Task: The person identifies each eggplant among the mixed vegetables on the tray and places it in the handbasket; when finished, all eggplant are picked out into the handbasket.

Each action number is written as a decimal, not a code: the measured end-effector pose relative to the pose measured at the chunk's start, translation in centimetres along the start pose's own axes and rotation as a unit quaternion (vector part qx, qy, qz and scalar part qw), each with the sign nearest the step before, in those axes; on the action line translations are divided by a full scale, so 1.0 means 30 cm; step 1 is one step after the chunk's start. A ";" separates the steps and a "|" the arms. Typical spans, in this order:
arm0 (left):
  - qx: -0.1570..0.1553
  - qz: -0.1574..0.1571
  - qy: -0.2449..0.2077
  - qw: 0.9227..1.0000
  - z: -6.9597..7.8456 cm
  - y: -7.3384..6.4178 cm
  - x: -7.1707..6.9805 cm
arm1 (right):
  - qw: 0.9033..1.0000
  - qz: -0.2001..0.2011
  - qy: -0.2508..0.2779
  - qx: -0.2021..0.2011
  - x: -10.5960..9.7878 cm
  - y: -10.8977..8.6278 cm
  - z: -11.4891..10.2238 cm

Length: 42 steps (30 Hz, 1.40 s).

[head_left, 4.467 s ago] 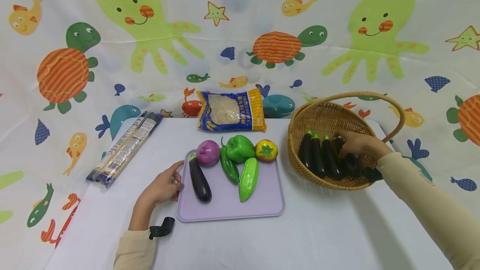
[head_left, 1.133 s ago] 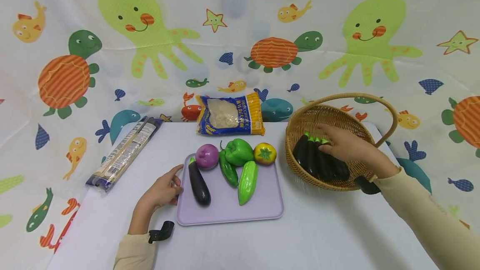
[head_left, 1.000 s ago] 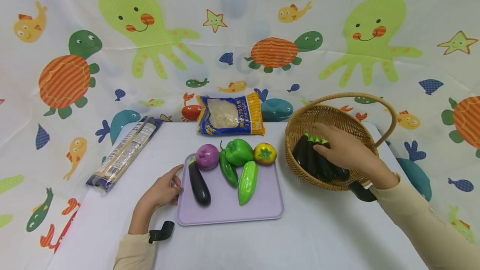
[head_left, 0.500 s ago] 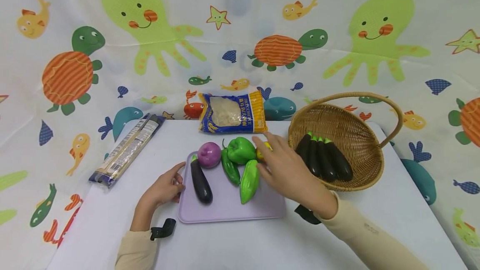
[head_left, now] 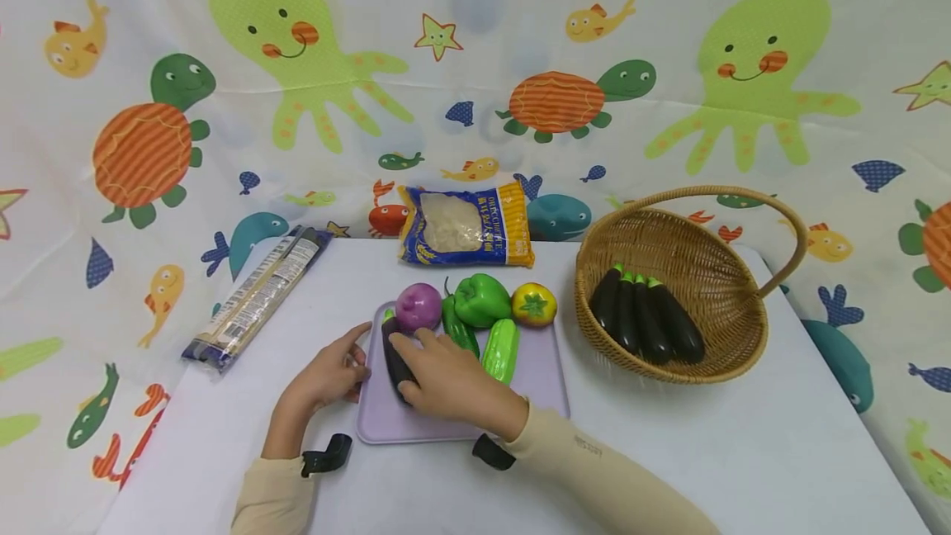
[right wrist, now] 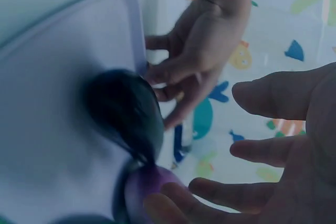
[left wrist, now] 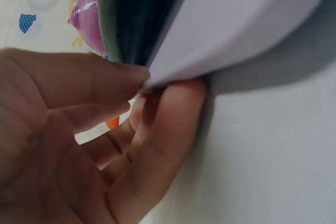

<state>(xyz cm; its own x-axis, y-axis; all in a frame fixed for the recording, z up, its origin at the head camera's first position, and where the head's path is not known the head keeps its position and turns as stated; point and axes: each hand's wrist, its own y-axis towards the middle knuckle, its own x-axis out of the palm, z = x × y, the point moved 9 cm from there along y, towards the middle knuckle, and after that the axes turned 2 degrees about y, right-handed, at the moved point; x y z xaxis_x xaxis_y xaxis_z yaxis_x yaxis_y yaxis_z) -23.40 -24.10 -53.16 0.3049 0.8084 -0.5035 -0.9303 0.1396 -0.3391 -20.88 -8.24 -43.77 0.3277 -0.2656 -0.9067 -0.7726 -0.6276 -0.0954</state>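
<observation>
In the head view, my right hand (head_left: 453, 378) is over the lilac tray (head_left: 531, 390), close above a dark eggplant (head_left: 395, 360) at its left side. The right wrist view shows that hand's fingers spread, with nothing between them. My left hand (head_left: 327, 374) pinches the tray's left edge between thumb and forefinger, as the left wrist view shows. A purple onion (head_left: 418, 306), a dark green chili (head_left: 461, 330), a green bell pepper (head_left: 481, 301), a light green ridged vegetable (head_left: 501, 349) and a yellow-red fruit (head_left: 533, 304) lie on the tray or along its back edge.
A wicker basket (head_left: 713, 271) with a tall handle stands at the right, holding several eggplants (head_left: 650, 320). Behind the tray lies a blue and yellow pasta bag (head_left: 466, 225). A long noodle packet (head_left: 260, 295) lies at the left. A printed cloth (head_left: 475, 48) hangs behind.
My right hand has come out of the basket and moved left across the tray to the eggplant there. The basket's eggplants stay side by side. My left hand keeps its place.
</observation>
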 end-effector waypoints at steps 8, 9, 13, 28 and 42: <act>0.007 -0.008 -0.002 1.000 0.002 -0.001 0.007 | 0.999 -0.016 0.016 0.030 0.103 0.086 -0.005; 0.007 -0.008 -0.003 1.000 0.003 -0.002 0.006 | 0.999 -0.016 0.019 0.031 0.111 0.094 -0.004; 0.009 -0.007 -0.007 1.000 0.008 -0.004 0.003 | 0.999 -0.014 0.022 0.042 0.135 0.117 0.000; 0.011 -0.008 -0.003 1.000 0.011 -0.006 0.002 | 0.998 -0.010 0.016 0.055 0.167 0.162 0.011; 0.010 -0.008 -0.004 1.000 0.011 -0.011 0.001 | 0.997 -0.047 0.047 0.050 0.181 0.128 0.003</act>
<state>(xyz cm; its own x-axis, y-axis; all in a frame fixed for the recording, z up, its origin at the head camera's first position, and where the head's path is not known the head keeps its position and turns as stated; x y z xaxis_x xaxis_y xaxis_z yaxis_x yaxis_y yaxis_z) -23.15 -23.94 -52.79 0.3173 0.8108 -0.4918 -0.9294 0.1627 -0.3313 -22.12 -12.02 -49.11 0.4466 -0.2798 -0.8498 -0.7853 -0.5777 -0.2225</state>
